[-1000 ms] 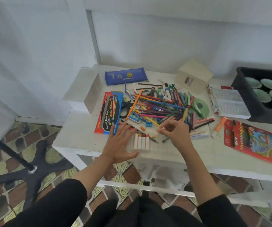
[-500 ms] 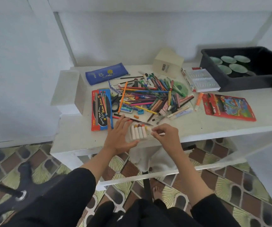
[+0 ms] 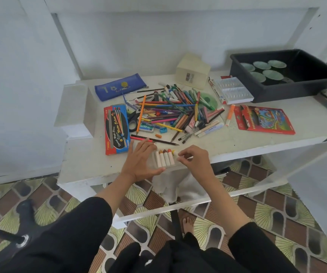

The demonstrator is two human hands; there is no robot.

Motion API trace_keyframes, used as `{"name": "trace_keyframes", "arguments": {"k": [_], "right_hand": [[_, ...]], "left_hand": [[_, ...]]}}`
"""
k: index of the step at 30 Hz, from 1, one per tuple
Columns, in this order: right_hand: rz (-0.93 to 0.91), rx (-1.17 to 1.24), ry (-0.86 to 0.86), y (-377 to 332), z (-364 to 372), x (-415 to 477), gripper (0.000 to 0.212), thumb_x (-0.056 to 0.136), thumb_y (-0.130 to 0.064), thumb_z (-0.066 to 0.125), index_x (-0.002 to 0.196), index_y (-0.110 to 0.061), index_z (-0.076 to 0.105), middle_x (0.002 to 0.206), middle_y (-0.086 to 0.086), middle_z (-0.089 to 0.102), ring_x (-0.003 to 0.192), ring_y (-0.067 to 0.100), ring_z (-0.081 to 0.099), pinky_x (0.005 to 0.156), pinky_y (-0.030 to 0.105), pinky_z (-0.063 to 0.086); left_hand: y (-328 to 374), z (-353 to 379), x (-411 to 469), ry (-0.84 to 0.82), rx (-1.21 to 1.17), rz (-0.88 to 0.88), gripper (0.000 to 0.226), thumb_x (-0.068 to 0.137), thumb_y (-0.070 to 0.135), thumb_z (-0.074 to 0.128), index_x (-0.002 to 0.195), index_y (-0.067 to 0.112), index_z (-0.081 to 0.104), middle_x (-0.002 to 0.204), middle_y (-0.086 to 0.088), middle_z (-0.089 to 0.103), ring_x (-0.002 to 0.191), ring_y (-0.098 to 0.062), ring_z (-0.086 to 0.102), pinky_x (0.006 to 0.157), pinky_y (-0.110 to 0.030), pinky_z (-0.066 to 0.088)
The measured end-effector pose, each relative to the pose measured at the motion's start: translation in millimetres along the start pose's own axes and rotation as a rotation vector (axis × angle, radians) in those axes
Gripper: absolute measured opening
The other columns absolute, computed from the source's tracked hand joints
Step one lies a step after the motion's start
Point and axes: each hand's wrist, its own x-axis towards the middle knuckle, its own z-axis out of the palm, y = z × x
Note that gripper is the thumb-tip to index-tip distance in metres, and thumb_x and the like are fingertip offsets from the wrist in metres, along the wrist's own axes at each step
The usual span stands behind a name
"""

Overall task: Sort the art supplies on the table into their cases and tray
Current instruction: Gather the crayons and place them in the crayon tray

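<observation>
Your left hand (image 3: 141,162) lies flat with fingers straight, braced against the left side of a row of paper-wrapped wax crayons (image 3: 163,159) at the white table's (image 3: 84,164) front edge. Four crayons counted. Your right hand (image 3: 194,161) pinches something small at the row's right end, probably a fifth crayon, too blurred to confirm. Step: lining crayons up. Next: seat it flush, then reach back to the mixed pile of pencils and pens (image 3: 174,113). One black plastic tray (image 3: 288,91), five round green lids (image 3: 273,74) inside.

matt white table (image 3: 237,142), glossy blk plastic tray (image 3: 261,91)
</observation>
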Motion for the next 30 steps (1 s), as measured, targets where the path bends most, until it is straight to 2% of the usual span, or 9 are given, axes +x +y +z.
{"name": "trace_keyframes", "arguments": {"k": [4,12,17,21,25,30], "right_hand": [[-0.004,-0.101,-0.093,4,7,4,0.014,0.078,-0.007,0.074,0.091,-0.002,0.073,0.088,0.010,0.067,0.069,0.012,0.058,0.070,0.018,0.048],[-0.038,-0.218,-0.192,6,10,22,0.016,0.085,-0.007,0.066,0.099,-0.005,0.072,0.093,0.006,0.065,0.074,0.009,0.053,0.073,0.018,0.041],[-0.085,-0.213,-0.281,8,7,40,0.012,0.078,-0.007,0.072,0.090,-0.007,0.074,0.087,0.005,0.064,0.071,0.011,0.055,0.072,0.024,0.048],[-0.177,-0.236,-0.437,8,-1,65,0.008,0.081,-0.015,0.072,0.085,-0.009,0.074,0.079,0.001,0.064,0.067,0.006,0.052,0.066,0.018,0.043],[-0.229,-0.167,-0.406,5,-8,100,0.016,0.088,-0.021,0.064,0.091,-0.009,0.074,0.076,-0.001,0.068,0.067,0.011,0.058,0.069,0.022,0.048],[-0.261,-0.155,-0.313,11,-18,163,0.018,0.089,-0.020,0.063,0.085,-0.006,0.073,0.068,0.002,0.066,0.061,0.015,0.059,0.065,0.025,0.049]], "left_hand": [[0,2,1,-0.003,0.024,-0.037,0.088,0.065,0.081,0.041,0.127,0.020,0.053,0.137,0.000,0.047,0.139,-0.021,0.028,0.117,-0.053,0.001],[-3,6,3,0.028,0.046,-0.095,0.085,0.067,0.081,0.041,0.130,0.024,0.053,0.136,0.000,0.045,0.141,-0.021,0.024,0.115,-0.052,-0.009],[-4,8,4,0.045,0.058,-0.094,0.084,0.067,0.079,0.045,0.131,0.026,0.052,0.140,0.000,0.042,0.143,-0.019,0.017,0.115,-0.054,-0.011],[-1,5,3,0.021,0.080,-0.112,0.080,0.070,0.077,0.045,0.133,0.027,0.049,0.143,0.001,0.038,0.145,-0.018,0.011,0.113,-0.060,-0.009],[1,5,2,0.011,0.102,-0.115,0.080,0.073,0.077,0.043,0.135,0.027,0.045,0.147,0.002,0.035,0.147,-0.017,0.008,0.113,-0.059,-0.012],[7,4,2,-0.007,0.174,-0.131,0.076,0.078,0.075,0.037,0.136,0.026,0.044,0.145,0.001,0.039,0.146,-0.019,0.013,0.112,-0.064,-0.003]]}}
